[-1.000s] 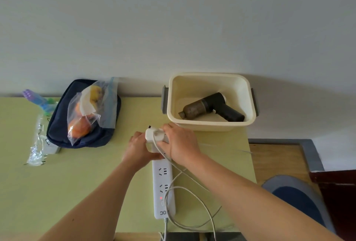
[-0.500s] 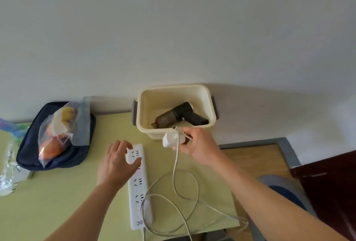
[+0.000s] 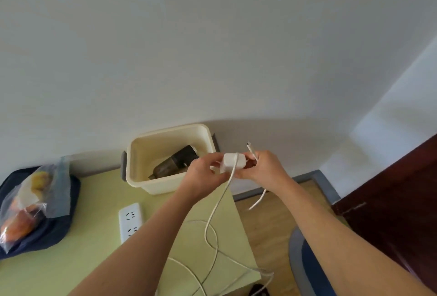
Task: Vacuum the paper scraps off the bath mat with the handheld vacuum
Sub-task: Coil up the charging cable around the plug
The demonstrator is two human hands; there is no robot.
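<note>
The dark handheld vacuum [image 3: 173, 161] lies in a cream plastic bin [image 3: 165, 183] at the back of the green table. In front of the bin, in the air, both hands hold a white charger plug [image 3: 233, 162]. My left hand [image 3: 203, 174] pinches its left side. My right hand [image 3: 260, 168] grips its right side together with the white cable end [image 3: 251, 150], which sticks up past the fingers. The cable [image 3: 212, 220] hangs down and loops on the table. A blue and grey bath mat [image 3: 307, 262] lies on the wooden floor at the lower right; no scraps show on it.
A white power strip [image 3: 130, 221] lies on the green table [image 3: 82, 260]. A dark blue pouch [image 3: 56, 229] with a clear bag of orange items [image 3: 28, 203] sits at the left. A dark wooden door [image 3: 397, 201] stands at the right.
The charger plug came out of the power strip and was lifted. My left hand left the strip and rose to the plug. My right hand now also holds the cable end.
</note>
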